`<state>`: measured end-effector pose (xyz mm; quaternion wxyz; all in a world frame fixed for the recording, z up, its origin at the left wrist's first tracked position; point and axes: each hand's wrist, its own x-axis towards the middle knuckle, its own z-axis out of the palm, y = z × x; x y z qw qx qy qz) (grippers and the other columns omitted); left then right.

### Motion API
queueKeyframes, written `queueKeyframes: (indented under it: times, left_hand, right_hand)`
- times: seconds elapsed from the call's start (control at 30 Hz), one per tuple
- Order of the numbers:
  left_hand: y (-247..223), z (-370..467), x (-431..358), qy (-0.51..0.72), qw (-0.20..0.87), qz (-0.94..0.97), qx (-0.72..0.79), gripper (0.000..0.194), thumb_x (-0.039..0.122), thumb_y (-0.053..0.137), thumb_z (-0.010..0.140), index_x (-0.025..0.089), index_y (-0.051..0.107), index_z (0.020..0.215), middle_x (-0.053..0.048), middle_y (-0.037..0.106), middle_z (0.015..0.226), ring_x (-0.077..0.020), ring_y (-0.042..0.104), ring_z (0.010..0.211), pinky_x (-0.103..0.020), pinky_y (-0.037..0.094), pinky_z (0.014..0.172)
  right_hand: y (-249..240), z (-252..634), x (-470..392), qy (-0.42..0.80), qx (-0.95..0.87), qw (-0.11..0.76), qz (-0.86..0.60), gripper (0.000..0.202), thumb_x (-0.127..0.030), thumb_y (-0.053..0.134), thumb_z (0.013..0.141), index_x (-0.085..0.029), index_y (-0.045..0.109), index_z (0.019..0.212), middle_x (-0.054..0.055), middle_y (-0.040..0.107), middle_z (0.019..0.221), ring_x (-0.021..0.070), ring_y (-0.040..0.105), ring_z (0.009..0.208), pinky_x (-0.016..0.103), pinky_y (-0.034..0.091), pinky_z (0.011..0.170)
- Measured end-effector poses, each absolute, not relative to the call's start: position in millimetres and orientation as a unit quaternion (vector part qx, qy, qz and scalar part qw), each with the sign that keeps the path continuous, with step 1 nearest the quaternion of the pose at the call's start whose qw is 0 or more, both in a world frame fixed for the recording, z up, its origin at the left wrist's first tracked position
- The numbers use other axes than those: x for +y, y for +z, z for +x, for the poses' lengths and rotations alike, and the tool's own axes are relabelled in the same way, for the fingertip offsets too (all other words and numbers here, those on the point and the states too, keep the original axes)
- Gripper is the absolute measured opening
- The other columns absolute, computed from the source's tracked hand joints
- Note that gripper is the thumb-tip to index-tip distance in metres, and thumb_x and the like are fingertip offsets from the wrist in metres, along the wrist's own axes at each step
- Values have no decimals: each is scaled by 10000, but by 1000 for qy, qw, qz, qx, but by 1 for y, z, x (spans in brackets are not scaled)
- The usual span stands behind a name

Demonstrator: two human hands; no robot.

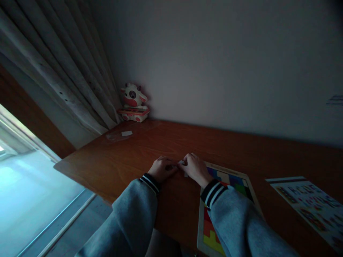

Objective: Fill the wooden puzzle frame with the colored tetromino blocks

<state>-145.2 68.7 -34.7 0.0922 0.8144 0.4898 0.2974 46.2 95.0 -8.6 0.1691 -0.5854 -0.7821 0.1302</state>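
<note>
I have a small white scrap just left of the puzzle, near its far end, above the counter. My right hand, reaching over the puzzle's left edge, has its grip pinched on that scrap. My left hand, farther left of the puzzle, bends its fingers close to the scrap; whether its grip holds anything, I can't tell. A printed sheet lies right of the puzzle; a toy cow stands well beyond it, to its left.

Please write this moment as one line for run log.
left hand: beside small white piece, grip unclear | right hand: touching same piece | puzzle board: partly under right sleeve | cow toy: by wall
</note>
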Motion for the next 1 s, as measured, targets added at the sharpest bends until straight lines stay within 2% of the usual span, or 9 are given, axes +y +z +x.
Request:
queueKeyframes:
  times: [0.13,0.27,0.43,0.63,0.8,1.0]
  left_hand:
    - [-32,-145,68,291,109,808,501,203,324,708,841,221,749,1011,-40,736,981,-195,670,914,-306,504,888]
    - [-34,-145,69,295,111,804,504,170,315,712,829,210,744,958,-39,736,978,-191,670,914,-298,506,886]
    - [-38,-147,70,301,106,804,501,167,336,704,832,219,742,944,-38,728,971,-192,663,917,-300,507,888]
    - [-37,-146,69,304,109,802,502,161,354,705,835,223,744,920,-43,720,959,-195,663,911,-297,510,871]
    - [-33,-145,67,298,111,801,507,136,324,705,835,217,746,910,-43,726,966,-192,666,909,-295,508,874]
    - [-33,-146,67,298,119,801,506,153,330,700,838,216,741,932,-41,731,964,-189,669,913,-287,506,876]
  right_hand:
    - [-10,49,100,130,-805,163,-555,257,-315,666,859,-174,681,1073,103,698,1074,223,660,1002,288,466,824]
    - [-7,53,102,141,-831,151,-516,147,-240,656,856,-188,721,977,73,707,1023,187,669,941,258,459,807]
    - [-6,61,98,147,-835,153,-508,172,-257,701,813,-164,703,958,78,712,1001,192,671,906,265,471,787]
    - [-11,68,92,141,-806,177,-547,278,-297,633,874,-161,642,1116,90,723,1022,204,682,914,294,488,801]
    - [-11,63,89,133,-808,166,-550,190,-302,633,872,-171,684,1000,104,704,1038,219,670,974,295,476,839]
    - [-5,56,90,129,-808,140,-557,166,-249,643,843,-145,706,957,136,708,1017,237,676,963,305,478,813]
